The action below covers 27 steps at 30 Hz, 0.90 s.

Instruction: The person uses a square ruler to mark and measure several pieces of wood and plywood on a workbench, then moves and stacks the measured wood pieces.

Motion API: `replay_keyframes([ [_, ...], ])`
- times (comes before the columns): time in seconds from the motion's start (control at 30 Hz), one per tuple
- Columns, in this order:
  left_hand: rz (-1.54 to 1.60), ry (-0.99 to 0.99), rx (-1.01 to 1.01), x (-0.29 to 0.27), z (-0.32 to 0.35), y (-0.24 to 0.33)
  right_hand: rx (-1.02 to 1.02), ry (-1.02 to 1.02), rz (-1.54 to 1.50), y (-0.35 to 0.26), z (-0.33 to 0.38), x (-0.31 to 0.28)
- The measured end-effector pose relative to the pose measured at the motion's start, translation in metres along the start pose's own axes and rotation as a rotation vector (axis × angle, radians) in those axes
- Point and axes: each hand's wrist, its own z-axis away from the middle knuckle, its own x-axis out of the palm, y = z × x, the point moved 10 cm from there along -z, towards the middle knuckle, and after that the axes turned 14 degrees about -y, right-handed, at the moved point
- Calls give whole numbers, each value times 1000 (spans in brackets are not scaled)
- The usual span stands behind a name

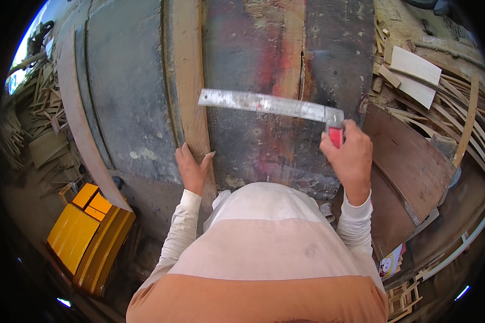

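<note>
You're holding a silver metal square with a long flat blade and a red grip [264, 103] above the bench, its blade running crosswise and its far end overlapping a long, pale-brown wooden board [188, 70]. Your right hand [353, 156] is closing around the red grip, fingers wrapped; your left hand [193, 171] is lying open at the board's near end, thumb and fingers spread, not clasping anything else. Progress, as far as I'm seeing: tool is in hand, board is being steadied, so the setup part is looking done. Square isn't looking seated: its grip is sitting well apart from the board's edge, and whether the blade is touching wood I can't tell. No drawn line or fresh cut is showing on the board, though faint marks could be hiding, so the actual squaring work is reading as still left. Board is lying lengthwise on a dark, paint-stained worktop [237, 54]. Further out, a glossy yellow-orange wooden cabinet [73, 237] is standing left, and a brown wooden panel [409, 156] is leaning or lying right.
</note>
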Motion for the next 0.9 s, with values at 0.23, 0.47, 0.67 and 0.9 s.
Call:
replay_keyframes([
  [0.23,21,-32,-13,2,-1,-1,-14,71,116,-19,-79,-35],
  [0.47,30,-36,-17,0,-2,2,-69,44,109,-33,-122,-28],
  [0.67,50,-71,-44,1,-3,2,-65,-18,127,-31,-137,-19],
  [0.9,50,-61,-43,0,-4,4,-36,-47,116,-32,-139,-17],
])
